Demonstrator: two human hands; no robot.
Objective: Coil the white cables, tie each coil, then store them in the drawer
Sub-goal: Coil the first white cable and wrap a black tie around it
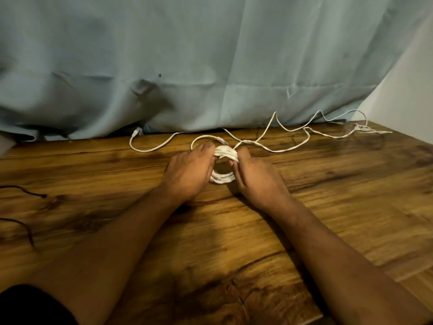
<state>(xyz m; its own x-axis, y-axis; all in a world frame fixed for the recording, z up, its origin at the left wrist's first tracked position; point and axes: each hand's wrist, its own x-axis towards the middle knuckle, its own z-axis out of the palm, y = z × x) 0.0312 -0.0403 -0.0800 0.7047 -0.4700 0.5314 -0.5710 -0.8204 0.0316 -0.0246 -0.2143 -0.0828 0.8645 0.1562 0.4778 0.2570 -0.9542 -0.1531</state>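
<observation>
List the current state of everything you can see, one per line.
Coil: partly wound, no tie visible, held off the table.
Left hand: grips its left side.
Right hand: pinches its right side.
Loose cable: uncoiled, trailing across table.
Dark string: lying untouched, far left.

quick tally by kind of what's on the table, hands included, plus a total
Hands: 2 (left hand, right hand, both gripping the coil)
White cable coil: 1
Loose white cable trailing behind: 1 tangle; how many cables are in it cannot be told
Dark cord strands at the left edge: 2
Total: 6
</observation>
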